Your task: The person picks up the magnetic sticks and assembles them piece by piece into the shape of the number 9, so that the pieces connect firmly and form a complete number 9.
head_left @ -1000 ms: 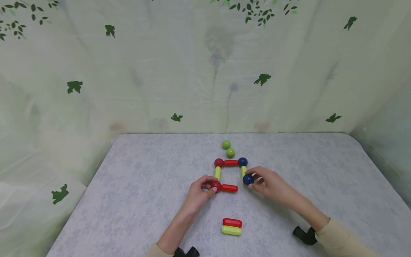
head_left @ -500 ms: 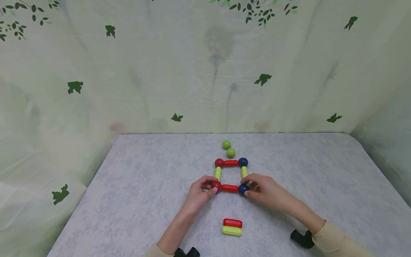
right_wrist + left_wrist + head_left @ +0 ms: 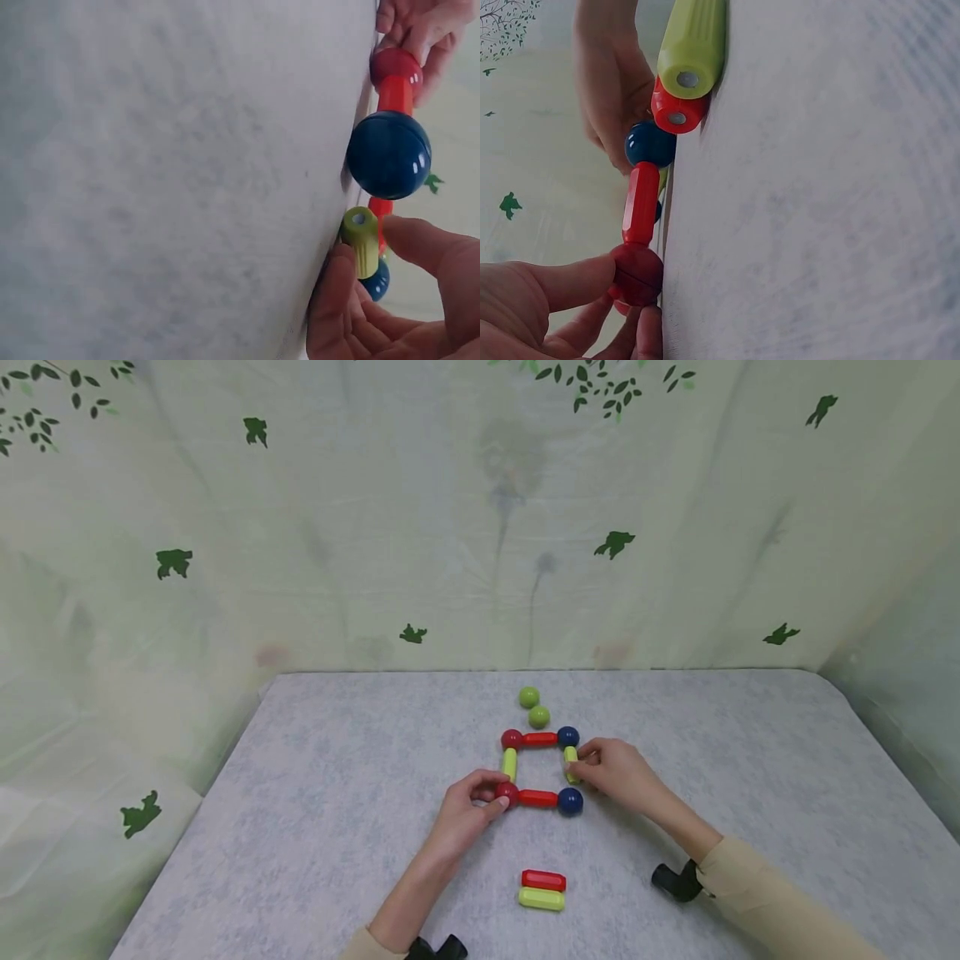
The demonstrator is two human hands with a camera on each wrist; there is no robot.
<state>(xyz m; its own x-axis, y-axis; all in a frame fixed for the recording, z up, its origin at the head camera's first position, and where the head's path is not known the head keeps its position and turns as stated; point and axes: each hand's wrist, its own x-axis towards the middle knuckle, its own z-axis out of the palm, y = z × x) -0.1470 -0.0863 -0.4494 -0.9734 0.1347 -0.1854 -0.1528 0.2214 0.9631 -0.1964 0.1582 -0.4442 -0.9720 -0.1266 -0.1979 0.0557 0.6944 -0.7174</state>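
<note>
Grey mottled table fronts a pale leaf-printed curtain, and on it lies a flat square of rods and balls. At the near left corner the left hand pinches the near red ball between thumb and fingertips; the left wrist view shows the thumb on top and a finger beneath it. From that ball the near red rod runs rightward to the near blue ball, which no hand touches. The right hand pinches the right green rod, thumb and fingers closed on its near part. That rod's long axis runs near to far, its far end at the far blue ball; in the right wrist view its near end stands just apart from the near blue ball, tilted a little off line with it. So the open corner lies just nearward of the right fingers, and the right hand is the closer one to it. Elsewhere, the far red ball, far red rod and left green rod complete the frame. Two green balls sit beyond it, and a spare red rod and spare green rod lie side by side nearer the person.
</note>
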